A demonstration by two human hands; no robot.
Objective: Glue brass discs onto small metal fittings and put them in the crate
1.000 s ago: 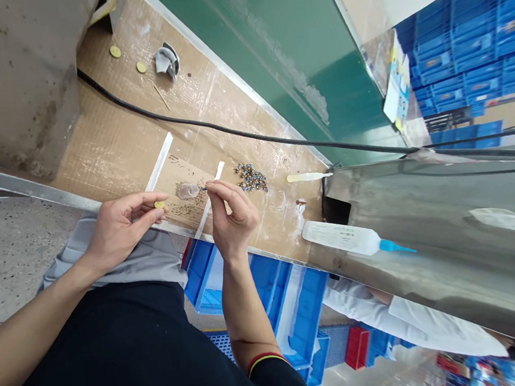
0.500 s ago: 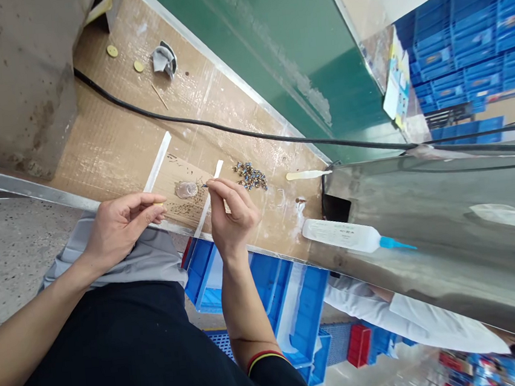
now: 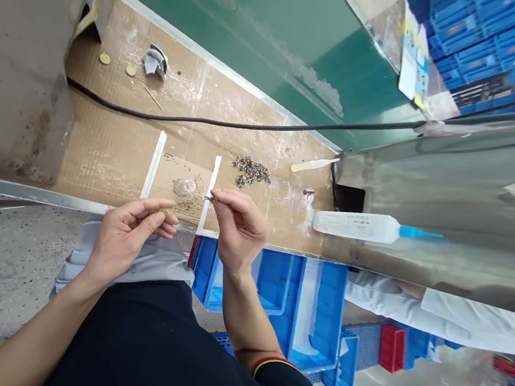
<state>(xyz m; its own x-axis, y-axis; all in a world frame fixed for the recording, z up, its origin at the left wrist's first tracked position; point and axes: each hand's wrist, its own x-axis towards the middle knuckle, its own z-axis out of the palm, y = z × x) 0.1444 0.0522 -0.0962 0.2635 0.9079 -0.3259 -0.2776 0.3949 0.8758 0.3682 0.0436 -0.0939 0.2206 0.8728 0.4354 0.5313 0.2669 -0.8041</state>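
My left hand (image 3: 127, 233) is closed in a pinch on a small yellow disc (image 3: 165, 213), at the near edge of the board. In the fingertips of my right hand (image 3: 241, 225) is a tiny blue piece (image 3: 209, 197), too small to name exactly, held above a white tape strip (image 3: 213, 176). A pile of small blue and gold metallic pieces (image 3: 252, 171) lies just beyond that hand. Between the tape strips, a clear, roundish plastic item (image 3: 185, 187) lies among many tiny brown bits (image 3: 188, 209).
A black cable (image 3: 232, 124) crosses the worktop. Two yellow discs (image 3: 105, 59) and a crumpled grey cloth (image 3: 154, 63) lie at the far left. At right is a white bottle with a blue nozzle (image 3: 356, 226). Blue crates (image 3: 292, 317) stand below the edge, near a person's white sleeve (image 3: 386, 296).
My right hand has drawn slightly toward me, away from the clear plastic item, still pinching the blue piece. My left hand, with the disc, has shifted slightly right and nearer me. The camera view has turned a little.
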